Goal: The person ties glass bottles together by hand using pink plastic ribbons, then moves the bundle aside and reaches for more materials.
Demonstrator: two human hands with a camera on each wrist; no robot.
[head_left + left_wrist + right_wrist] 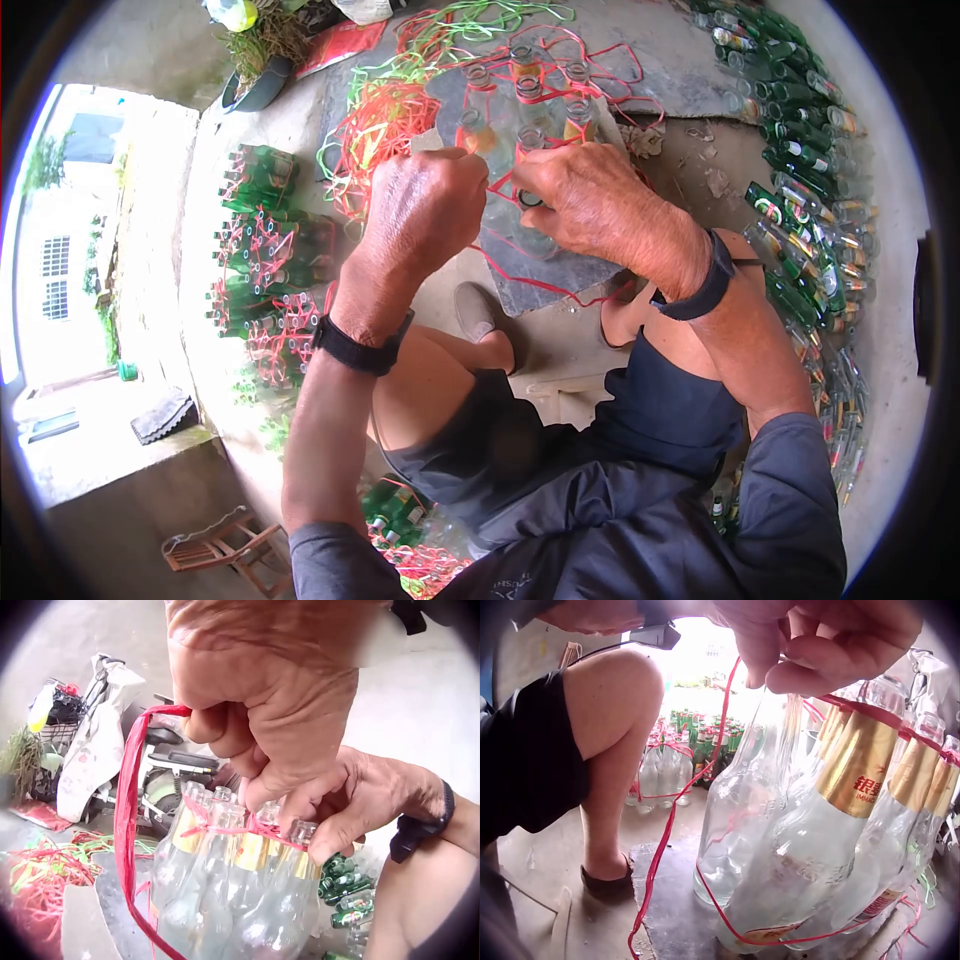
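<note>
Clear glass bottles [795, 862], several with gold neck labels, stand bunched on a grey slab [545, 285]. Red plastic twine [129, 817] runs around their necks, and a lower loop circles their bodies. My left hand [425, 200], its fingers curled, grips the twine above the bunch; a loose length hangs from the fist. My right hand [605, 205] has its thumb and finger around the mouth of the nearest bottle [754, 802], where the neck twine passes. Part of that bottle's top is hidden behind the fingers.
Tangled red and green twine [385, 140] lies left of the bunch. Tied green bottles [265, 240] stand at the left. Many loose bottles [800, 150] lie along the right wall. A potted plant [255, 75] and a scooter [161, 776] are beyond.
</note>
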